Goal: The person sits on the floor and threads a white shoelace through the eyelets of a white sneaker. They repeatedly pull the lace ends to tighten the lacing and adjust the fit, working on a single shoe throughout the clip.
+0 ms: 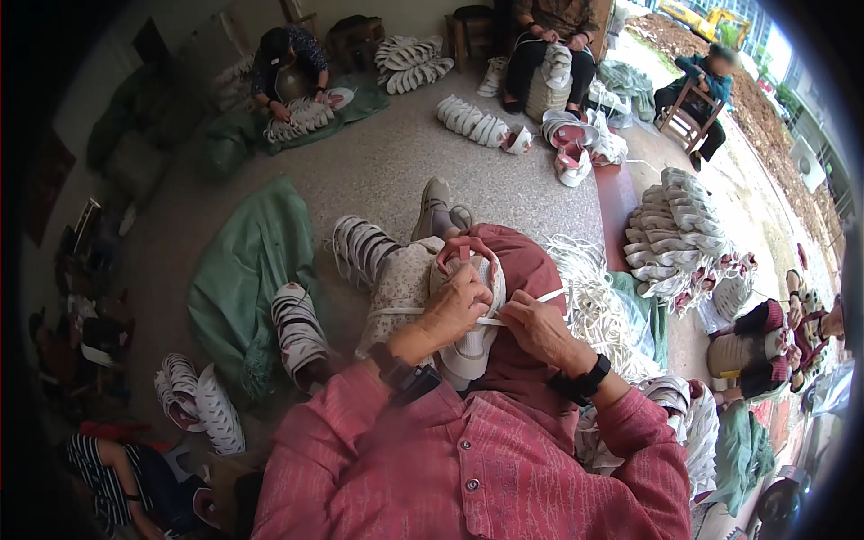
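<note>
1. Green sack (247, 270) lies left, contents hidden.
2. Your left grip (457, 304) curls against the white shoe (470, 346); whether it pinches anything, I cannot tell.
3. The shoe, red-lined, textured, sits on your lap (531, 270).
4. Your right grip (538, 329) pinches the white lace (551, 294).

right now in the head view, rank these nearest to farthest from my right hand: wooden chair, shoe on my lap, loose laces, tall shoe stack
1. Shoe on your lap: just left of the right hand
2. Loose laces: heaped to the hand's right
3. Tall shoe stack: beyond the laces, farther right
4. Wooden chair: farthest, toward upper right
</note>
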### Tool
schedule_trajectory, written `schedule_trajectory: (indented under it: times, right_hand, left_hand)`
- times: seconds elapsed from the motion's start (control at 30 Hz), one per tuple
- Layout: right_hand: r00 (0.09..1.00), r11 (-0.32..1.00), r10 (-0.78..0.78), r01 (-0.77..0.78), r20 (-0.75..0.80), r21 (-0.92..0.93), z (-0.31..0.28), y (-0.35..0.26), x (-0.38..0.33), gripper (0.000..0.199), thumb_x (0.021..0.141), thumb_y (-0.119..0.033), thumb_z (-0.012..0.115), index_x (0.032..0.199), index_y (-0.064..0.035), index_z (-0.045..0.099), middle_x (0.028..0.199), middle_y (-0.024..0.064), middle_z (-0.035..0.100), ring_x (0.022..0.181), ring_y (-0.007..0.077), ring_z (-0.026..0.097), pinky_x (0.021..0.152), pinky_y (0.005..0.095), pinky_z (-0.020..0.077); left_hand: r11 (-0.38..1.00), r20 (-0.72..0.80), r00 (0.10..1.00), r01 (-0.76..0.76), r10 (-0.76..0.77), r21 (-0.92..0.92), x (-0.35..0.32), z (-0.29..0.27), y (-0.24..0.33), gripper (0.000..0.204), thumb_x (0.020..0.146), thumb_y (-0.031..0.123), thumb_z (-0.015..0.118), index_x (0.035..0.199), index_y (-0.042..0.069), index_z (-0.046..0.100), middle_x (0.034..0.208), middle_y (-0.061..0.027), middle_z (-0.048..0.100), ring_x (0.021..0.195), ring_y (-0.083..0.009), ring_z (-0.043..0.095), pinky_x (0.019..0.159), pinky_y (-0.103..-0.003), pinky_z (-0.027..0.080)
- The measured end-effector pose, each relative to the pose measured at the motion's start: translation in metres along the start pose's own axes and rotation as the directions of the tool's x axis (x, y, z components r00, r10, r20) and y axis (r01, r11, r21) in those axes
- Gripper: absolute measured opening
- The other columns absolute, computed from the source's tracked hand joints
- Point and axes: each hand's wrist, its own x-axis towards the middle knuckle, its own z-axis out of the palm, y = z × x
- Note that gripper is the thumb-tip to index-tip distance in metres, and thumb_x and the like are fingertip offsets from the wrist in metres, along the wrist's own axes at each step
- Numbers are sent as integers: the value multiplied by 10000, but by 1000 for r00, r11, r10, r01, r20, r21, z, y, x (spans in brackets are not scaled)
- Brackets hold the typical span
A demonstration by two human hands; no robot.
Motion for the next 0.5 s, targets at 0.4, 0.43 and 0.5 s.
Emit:
schedule_trajectory:
  times: [0.4,0.43,0.5]
  right_hand:
    - [884,741,415,-465,213,485,5,1,13,149,886,-169,622,840,-39,677,861,124,646,805,320,663,686,394,505]
    - [855,695,445,-517,266,500,5,2,14,153,878,-177,635,827,-40,680,860,125,655,806,312,667,690,392,507]
    - [790,597,486,-612,373,518,4,2,20,165,861,-193,663,799,-43,686,858,125,673,807,297,675,699,387,511]
  left_hand:
    - [998,31,999,-12,14,-60,3,1,-9,83,786,82,709,861,46,706,901,-78,621,948,-257,571,858,-368,450]
    - [999,36,999,-15,16,-50,3,1,-8,82,787,81,709,861,46,706,886,-72,622,943,-256,571,853,-369,452]
    - [999,31,999,-29,30,-23,3,0,-6,77,791,77,707,861,44,706,868,-67,625,933,-259,576,842,-373,459]
